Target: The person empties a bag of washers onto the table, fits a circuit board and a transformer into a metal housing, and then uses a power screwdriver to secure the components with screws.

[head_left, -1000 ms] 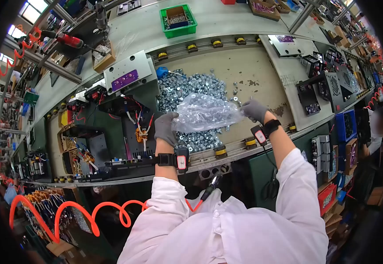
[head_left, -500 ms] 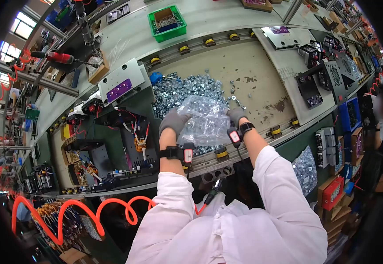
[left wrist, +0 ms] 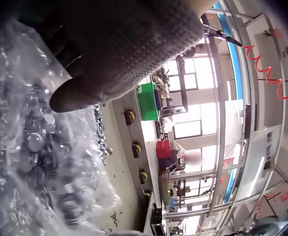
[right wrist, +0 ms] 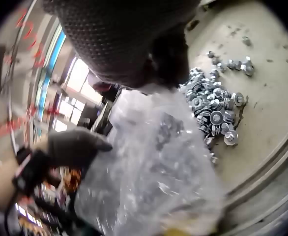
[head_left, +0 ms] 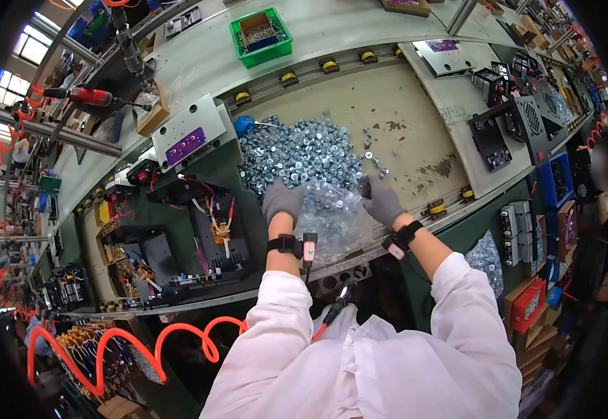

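A clear plastic bag (head_left: pixel 332 220) hangs between two gloved hands near the front edge of the workbench. My left hand (head_left: pixel 283 200), in a grey glove, grips the bag's left side; in the left wrist view its thumb (left wrist: pixel 70 98) lies over the crinkled plastic. At the opposite side my right hand (head_left: pixel 382 200) pinches the upper edge, and the film (right wrist: pixel 154 162) spreads below it in the right wrist view. Just beyond the bag lies a heap of shiny metal flange bolts (head_left: pixel 304 150). Small metal pieces show through the plastic; whether they are inside or behind it, I cannot tell.
A blue-handled tool (head_left: pixel 245 124) lies at the heap's far left. Wired black housings (head_left: pixel 213 230) stand left of the hands. Toward the back are a green bin (head_left: pixel 262 38) and a red power driver (head_left: pixel 91 96). Rollers (head_left: pixel 329 65) line the bench channel.
Both hands have drawn the bag toward the body, and more of the bolt heap shows. The hands came closer together from their wide spread, then moved slightly apart.
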Demonstrator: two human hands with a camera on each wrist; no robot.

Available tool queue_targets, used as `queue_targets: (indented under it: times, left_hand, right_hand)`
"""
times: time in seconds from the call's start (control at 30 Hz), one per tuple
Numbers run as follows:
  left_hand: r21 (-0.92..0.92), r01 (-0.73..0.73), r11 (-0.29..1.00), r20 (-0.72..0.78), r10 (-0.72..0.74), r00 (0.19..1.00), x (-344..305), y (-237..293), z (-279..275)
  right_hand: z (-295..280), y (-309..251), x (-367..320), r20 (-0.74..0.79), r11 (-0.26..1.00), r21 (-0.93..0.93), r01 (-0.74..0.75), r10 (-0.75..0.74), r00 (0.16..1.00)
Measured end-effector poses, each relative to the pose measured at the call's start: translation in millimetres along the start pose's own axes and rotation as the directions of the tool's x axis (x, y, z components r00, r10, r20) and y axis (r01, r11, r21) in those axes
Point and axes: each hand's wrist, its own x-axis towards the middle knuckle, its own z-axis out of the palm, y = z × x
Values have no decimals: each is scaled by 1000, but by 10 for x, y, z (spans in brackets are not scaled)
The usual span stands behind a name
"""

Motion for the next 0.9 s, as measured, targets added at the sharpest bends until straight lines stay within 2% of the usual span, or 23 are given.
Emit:
queue_targets:
  times: [0.03,0.07,0.1,0.17,0.23,0.27,0.3,0.33,0.37,0.4,0.43,0.47,0.5,0.53,0.57,0.63,0.67,0.77,0.8,0.9]
  left_hand:
    - [2,1,1000,6,-1,1000,16,71,24]
    - [18,-47,999,2,47,999,38,145,47]
    - [33,-98,995,0,98,995,52,190,70]
    - [91,-134,987,36,131,991,158,150,262]
    - [72,-217,973,44,215,976,53,133,275]
    - [68,-231,971,-51,235,971,-71,157,256]
    - [71,-230,971,-45,233,971,-99,160,294]
    - [122,-291,949,85,282,956,-137,143,326]
    - [161,-358,920,209,323,923,-152,132,326]
    - [139,-376,916,92,366,926,-27,-15,532]
    - [138,-374,917,86,365,927,15,-63,515]
    - [-129,-344,930,-11,346,938,34,-140,483]
    - [-388,-315,866,-98,301,949,41,-211,461]
    - [-414,-352,840,-198,294,935,69,-210,412]
    - [-414,-350,840,-197,293,936,103,-221,360]
    - [-624,-342,702,-212,269,939,152,-205,250]
    - [-624,-352,697,-221,275,936,147,-181,218]
    - [-606,-216,766,-145,161,976,98,-214,178]
    - [-634,-202,746,-142,144,979,182,-305,288]
    - [-608,-165,777,-157,86,984,167,-437,420]
  right_hand:
    - [-26,-38,48,90,940,106,-326,317,944]
    - [-6,-19,112,171,926,45,-374,362,917]
    - [18,-50,131,169,924,46,-381,368,914]
    - [29,-164,167,169,936,-205,-286,322,931]
    - [50,-205,159,203,922,-253,-293,346,916]
    - [135,-141,164,220,881,-321,-347,426,878]
    - [217,-88,151,232,832,-388,-396,504,832]
    - [263,-26,93,239,832,-385,-400,509,827]
    - [254,47,53,186,857,-297,-421,485,855]
    - [237,110,67,124,880,-207,-427,456,881]
    - [167,78,78,123,883,-209,-421,451,884]
    - [50,-2,46,-46,925,-57,-377,374,926]
    - [-57,-75,13,-225,950,83,-300,311,923]
    - [-138,-115,29,-317,964,113,-239,263,911]
    - [-174,-71,86,-315,964,113,-240,264,911]
    - [-264,117,241,-100,899,157,-409,427,899]
    - [-293,195,305,1,850,240,-469,483,876]
    - [-183,252,214,39,853,229,-469,473,880]
    - [-37,362,201,172,830,190,-525,498,850]
    - [340,358,167,243,818,100,-567,532,811]
